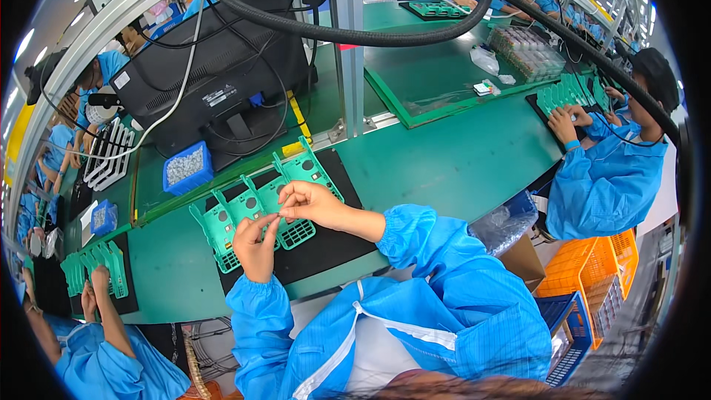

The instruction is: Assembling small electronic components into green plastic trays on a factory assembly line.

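Note:
My left hand (256, 249) and my right hand (309, 203) meet fingertip to fingertip above a row of green plastic housings (216, 227). Both are closed in a pinch, and whatever sits between the fingers is too small to make out. The housings lie side by side on a black mat (342, 241), with grid openings at their near ends and raised tabs at the far ends. My hands partly hide the middle ones.
Beyond the mat stand a blue bin (187, 168) of small pale parts and a black monitor (215, 67). A metal post (348, 52) rises behind the mat. Co-workers handle green housings at left and right. Orange crates (585, 267) are at lower right.

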`<state>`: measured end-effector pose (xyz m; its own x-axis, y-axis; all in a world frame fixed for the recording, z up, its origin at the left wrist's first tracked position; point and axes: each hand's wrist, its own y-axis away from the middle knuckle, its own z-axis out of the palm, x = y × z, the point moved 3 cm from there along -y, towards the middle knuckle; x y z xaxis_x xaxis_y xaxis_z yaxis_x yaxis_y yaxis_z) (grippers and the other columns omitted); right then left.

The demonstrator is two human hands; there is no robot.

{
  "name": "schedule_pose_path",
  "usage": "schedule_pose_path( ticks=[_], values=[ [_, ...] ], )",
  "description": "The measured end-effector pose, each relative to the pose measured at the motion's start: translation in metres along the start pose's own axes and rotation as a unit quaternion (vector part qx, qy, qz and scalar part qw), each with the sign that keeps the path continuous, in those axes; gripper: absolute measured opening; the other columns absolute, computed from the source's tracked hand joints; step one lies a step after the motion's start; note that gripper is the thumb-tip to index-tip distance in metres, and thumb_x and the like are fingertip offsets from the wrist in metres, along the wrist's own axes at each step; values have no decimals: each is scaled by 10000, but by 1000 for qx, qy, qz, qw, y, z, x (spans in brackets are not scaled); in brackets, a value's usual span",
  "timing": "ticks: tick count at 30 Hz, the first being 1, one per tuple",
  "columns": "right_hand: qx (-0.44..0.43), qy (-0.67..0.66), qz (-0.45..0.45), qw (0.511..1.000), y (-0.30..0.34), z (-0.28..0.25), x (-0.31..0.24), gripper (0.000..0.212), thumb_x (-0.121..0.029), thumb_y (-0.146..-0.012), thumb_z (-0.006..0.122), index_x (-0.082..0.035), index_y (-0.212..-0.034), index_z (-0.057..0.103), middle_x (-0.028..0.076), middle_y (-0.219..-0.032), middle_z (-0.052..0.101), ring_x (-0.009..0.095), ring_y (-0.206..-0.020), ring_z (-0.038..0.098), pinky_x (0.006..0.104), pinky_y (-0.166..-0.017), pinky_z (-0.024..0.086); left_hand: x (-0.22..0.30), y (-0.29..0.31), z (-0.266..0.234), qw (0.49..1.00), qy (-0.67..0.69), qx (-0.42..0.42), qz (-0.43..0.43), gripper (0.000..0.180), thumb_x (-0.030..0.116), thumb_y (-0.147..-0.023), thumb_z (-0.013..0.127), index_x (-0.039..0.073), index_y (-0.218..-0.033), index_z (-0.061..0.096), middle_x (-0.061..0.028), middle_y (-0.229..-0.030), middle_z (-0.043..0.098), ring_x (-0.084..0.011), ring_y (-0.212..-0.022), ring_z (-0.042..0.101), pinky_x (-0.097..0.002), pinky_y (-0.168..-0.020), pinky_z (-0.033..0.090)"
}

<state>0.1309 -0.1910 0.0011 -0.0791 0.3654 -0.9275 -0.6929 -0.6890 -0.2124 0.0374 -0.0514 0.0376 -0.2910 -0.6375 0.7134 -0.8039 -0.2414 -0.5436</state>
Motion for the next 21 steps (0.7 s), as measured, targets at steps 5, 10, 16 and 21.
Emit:
schedule_pose_path(
  ticks=[5,10,16,21],
  values=[
    [-8,1,-4,1000,-2,4,3,200,-36,-877,629,-17,-1046,525,66,-851,647,108,-768,613,251,-694,502,3,1,-4,999,-35,1,24,179,22,-718,761,67,-888,728,-32,-630,439,-130,-577,429,-285,-506,325],
    [-1,39,12,999,0,1,4,195,-62,-879,640,-31,-1046,545,48,-879,645,116,-818,630,260,-752,514,8,0,-6,997,-46,-12,57,184,29,-716,748,76,-892,717,-81,-648,507,-215,-594,508,-326,-531,387],
    [-5,34,45,998,4,-1,11,190,-107,-952,538,-17,-1118,521,98,-971,661,144,-846,637,278,-765,528,-6,6,-18,997,-49,-5,64,173,48,-711,748,88,-877,720,-58,-635,473,-188,-585,478,-315,-516,358],
    [1,57,42,997,2,0,-1,170,-107,-966,504,-19,-1109,528,88,-967,650,146,-868,626,282,-792,512,-34,-7,-76,988,-147,41,4,114,87,-729,735,91,-841,718,-73,-625,486,-206,-579,476,-341,-518,382]
  ],
)
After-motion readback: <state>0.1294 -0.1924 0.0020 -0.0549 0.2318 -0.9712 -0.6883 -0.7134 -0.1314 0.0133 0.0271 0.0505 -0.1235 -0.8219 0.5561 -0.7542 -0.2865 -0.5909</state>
